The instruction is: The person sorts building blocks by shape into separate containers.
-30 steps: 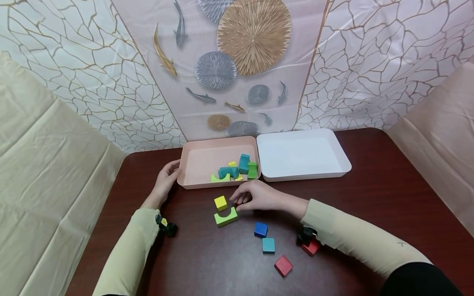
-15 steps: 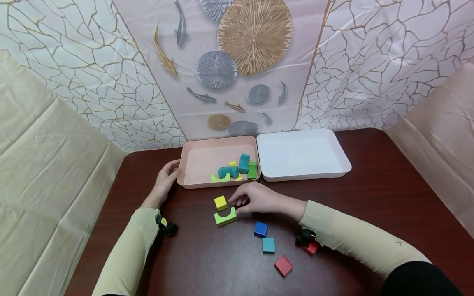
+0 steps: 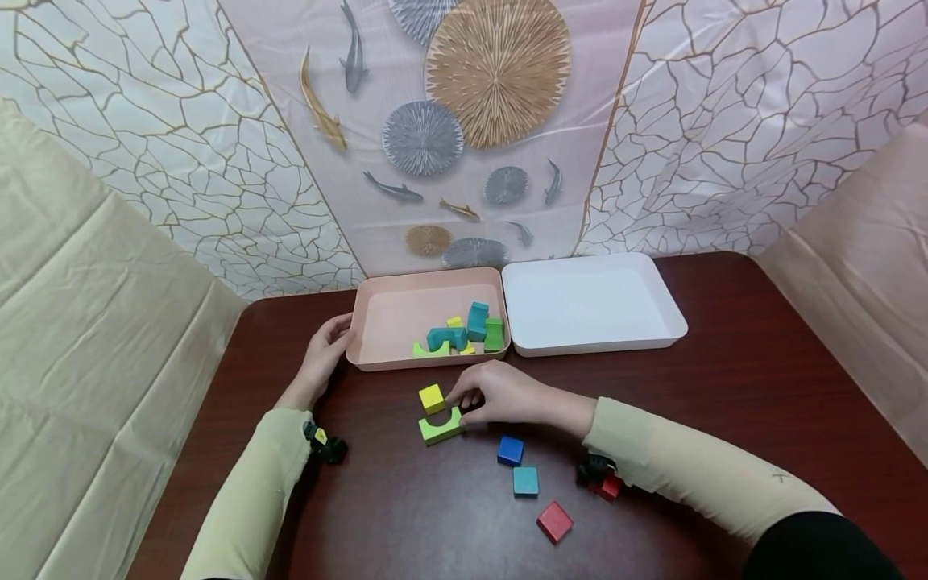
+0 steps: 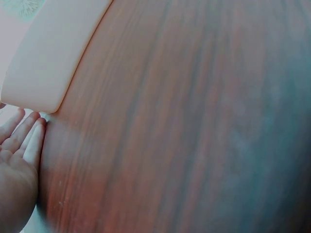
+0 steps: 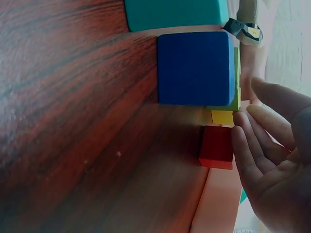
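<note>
My left hand [image 3: 321, 362] rests at the left wall of the pink tray [image 3: 395, 310]; in the left wrist view its extended fingertips meet the tray's corner. My right hand [image 3: 503, 393] is low over the table, fingers bent, a gap between thumb and forefinger. Its thumb is right at the end of a light green arch block [image 3: 441, 428], its forefinger beside a yellow cube [image 3: 431, 399]. In the right wrist view a red block [image 5: 217, 148] stands by the fingertips, hidden under the hand in the head view. Behind it shows the light green block [image 5: 237, 80].
Toward me lie a blue cube [image 3: 511, 450], a teal block [image 3: 525, 482] and a red block [image 3: 555, 522]. Another red block [image 3: 610, 486] is partly behind the right wrist camera. Several teal, green and yellow blocks fill the pink tray's right side. A white tray [image 3: 590, 302] adjoins it.
My right hand has shifted slightly left and toward me, its thumb now overlapping the arch block's right end. My left hand and the trays stay put.
</note>
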### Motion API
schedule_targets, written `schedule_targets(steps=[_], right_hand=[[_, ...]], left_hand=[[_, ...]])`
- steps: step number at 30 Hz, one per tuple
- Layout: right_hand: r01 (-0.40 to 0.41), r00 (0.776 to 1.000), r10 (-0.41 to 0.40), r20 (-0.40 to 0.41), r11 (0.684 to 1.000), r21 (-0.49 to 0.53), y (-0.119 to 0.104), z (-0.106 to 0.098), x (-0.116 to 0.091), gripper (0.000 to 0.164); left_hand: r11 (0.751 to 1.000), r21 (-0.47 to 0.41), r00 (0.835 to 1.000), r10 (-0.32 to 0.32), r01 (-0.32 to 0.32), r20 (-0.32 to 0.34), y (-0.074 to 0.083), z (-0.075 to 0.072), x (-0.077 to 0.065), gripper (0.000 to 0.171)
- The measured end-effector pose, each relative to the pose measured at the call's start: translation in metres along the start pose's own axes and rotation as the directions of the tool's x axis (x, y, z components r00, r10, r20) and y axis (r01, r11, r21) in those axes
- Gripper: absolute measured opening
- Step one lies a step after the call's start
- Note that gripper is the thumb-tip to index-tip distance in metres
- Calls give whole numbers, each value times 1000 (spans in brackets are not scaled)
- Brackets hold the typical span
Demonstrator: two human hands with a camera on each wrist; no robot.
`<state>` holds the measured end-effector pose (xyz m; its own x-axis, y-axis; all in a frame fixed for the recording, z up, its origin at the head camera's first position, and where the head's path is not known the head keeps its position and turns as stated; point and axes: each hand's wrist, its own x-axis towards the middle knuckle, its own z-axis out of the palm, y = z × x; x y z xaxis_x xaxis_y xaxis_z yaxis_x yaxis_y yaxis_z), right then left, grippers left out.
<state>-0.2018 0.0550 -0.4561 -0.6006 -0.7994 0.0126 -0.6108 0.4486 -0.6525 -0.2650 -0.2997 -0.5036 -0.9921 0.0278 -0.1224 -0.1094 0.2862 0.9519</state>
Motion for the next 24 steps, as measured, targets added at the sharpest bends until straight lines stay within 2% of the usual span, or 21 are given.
schedule_targets(steps=[24], right_hand=[[-31,999,33,23,997,-72,-2,5,6,32]], left_hand=[[1000,0,1000,-13,13,1,2,1,-1,58]])
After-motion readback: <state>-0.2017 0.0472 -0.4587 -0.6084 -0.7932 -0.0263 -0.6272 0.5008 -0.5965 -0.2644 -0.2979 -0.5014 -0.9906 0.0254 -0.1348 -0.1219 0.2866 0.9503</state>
